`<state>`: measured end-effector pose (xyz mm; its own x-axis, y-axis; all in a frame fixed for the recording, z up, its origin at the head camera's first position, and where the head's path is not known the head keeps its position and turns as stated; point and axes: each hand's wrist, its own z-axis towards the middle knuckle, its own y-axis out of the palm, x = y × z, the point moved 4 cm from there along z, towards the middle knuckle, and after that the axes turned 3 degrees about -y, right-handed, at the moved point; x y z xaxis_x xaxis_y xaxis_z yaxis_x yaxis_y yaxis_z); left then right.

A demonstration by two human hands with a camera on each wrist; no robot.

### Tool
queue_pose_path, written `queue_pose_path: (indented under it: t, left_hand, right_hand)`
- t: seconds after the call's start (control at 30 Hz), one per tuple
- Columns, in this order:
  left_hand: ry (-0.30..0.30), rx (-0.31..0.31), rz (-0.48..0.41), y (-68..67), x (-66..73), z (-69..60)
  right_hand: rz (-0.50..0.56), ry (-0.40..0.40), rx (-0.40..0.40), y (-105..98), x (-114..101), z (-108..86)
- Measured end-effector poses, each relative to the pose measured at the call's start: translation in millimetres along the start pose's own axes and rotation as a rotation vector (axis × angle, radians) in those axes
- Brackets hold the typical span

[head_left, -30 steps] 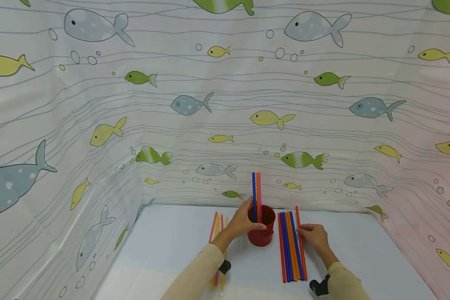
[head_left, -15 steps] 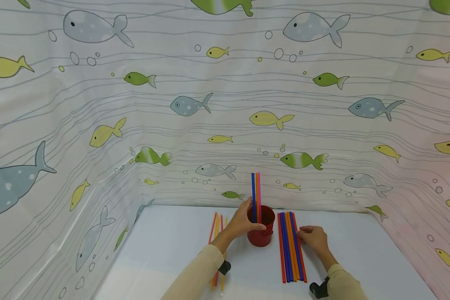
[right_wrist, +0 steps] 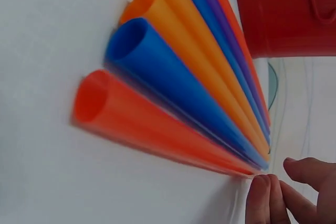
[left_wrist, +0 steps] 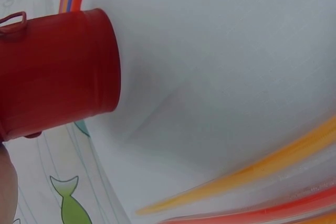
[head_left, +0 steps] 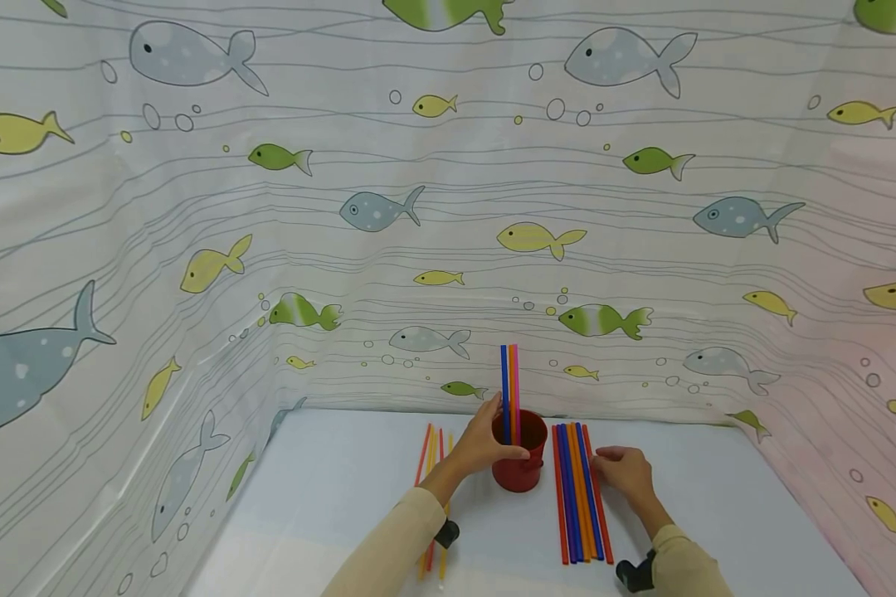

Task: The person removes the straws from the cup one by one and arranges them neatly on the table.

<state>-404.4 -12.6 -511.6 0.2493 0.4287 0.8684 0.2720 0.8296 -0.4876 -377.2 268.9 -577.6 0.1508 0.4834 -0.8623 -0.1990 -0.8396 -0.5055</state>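
A small red bucket (head_left: 518, 475) with looped ears stands on the white table, holding upright blue, orange and pink straws (head_left: 511, 373). My left hand (head_left: 480, 439) grips it near the rim, thumb across the front. Only its edge shows in the left wrist view, beside the bucket (left_wrist: 58, 72). To the right lies a row of red, blue and orange straws (head_left: 578, 497), side by side. My right hand (head_left: 627, 477) rests at the row's right side. In the right wrist view its fingertips touch or nearly touch the outermost red straw (right_wrist: 152, 121), the thumb standing apart.
Thinner red and yellow straws (head_left: 430, 456) lie left of the bucket, partly under my left forearm. A fish-patterned curtain (head_left: 448, 207) rises behind the table (head_left: 306, 481) and along both sides.
The outermost red straw's far end has swung left against the row, with my right fingers beside it. My left hand and the bucket have stayed in place.
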Motion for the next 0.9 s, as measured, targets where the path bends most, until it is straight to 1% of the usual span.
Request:
queue_pose_path:
  t: [0.1, 0.37, 0.5, 0.77, 0.9]
  left_hand:
    - [0.0, 0.0, 0.001, -0.2, -0.1, -0.2]
    - [0.011, 0.0, 0.007, -0.1, 2.1, 0.1]
    - [0.012, -0.002, 0.007, 0.7, 1.8, -0.4]
    - [0.024, -0.003, 0.006, 0.7, 2.4, -0.7]
    - [0.021, -0.001, 0.0, -0.1, 0.7, -1.2]
  right_hand:
    - [0.005, 0.002, -0.007, 1.0, -4.3, 1.6]
    - [-0.005, -0.059, -0.014, 0.1, -30.8, -1.2]
    - [-0.007, -0.112, -0.006, -1.4, -45.5, 0.5]
    - [0.009, -0.21, -0.025, 0.8, -79.2, 7.0]
    - [0.054, -0.261, -0.044, 7.6, -98.4, 9.2]
